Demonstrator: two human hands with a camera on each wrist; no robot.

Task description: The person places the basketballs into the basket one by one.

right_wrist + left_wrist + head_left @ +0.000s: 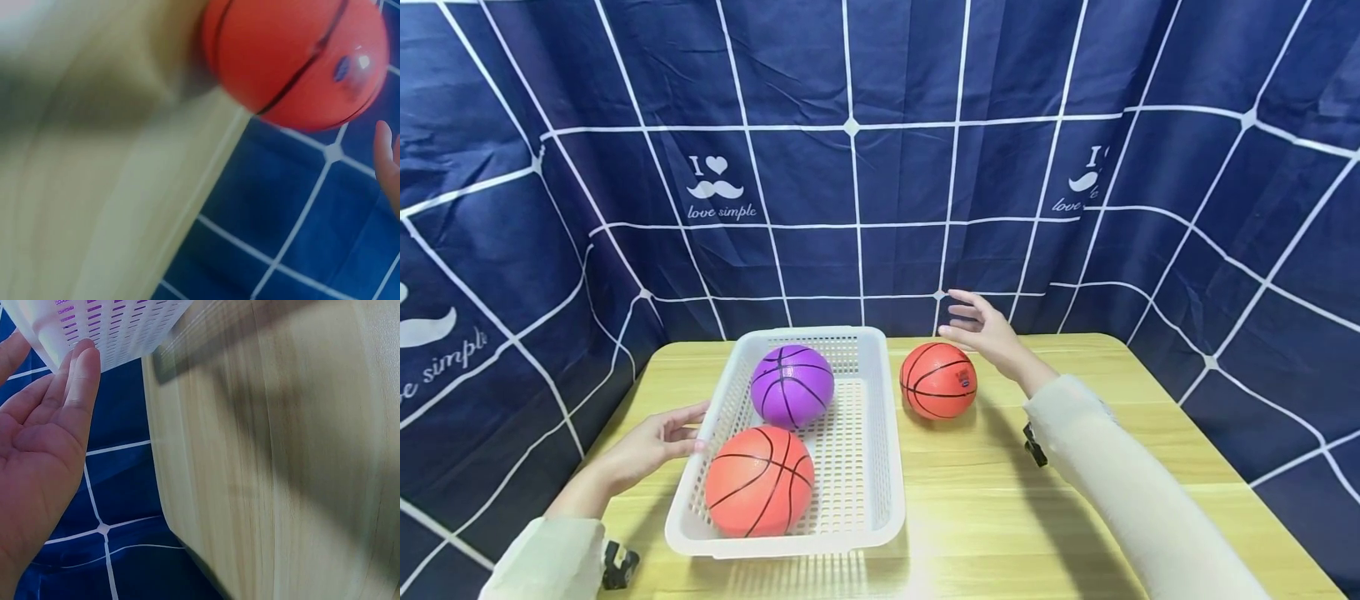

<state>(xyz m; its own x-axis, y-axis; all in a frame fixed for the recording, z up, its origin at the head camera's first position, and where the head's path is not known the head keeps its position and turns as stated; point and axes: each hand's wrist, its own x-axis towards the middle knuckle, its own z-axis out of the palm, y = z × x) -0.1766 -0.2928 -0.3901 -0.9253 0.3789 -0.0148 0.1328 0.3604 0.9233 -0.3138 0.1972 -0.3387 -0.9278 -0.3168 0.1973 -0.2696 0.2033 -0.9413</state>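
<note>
My left hand (pixel 651 446) is at the left side of a white perforated plastic basket (pixel 891 467), its fingertips right at the rim. In the left wrist view, fairly straight fingers (pixel 78 387) overlap the slotted outer wall. Inside the basket, a purple basketball (pixel 792 386) lies toward the back and an orange basketball (pixel 760 482) toward the front. To the basket's right, a red basketball (pixel 938 381) rests on the table. My right hand (pixel 988 333) is spread just above and behind that ball, holding nothing. Only a bit of this hand shows in the right wrist view.
All of this stands on a light wood-grain table (pixel 970 517). A dark blue curtain (pixel 902 167) with white lines hangs close behind the table and along both sides. Each sleeved wrist carries a small black device (pixel 1034 446).
</note>
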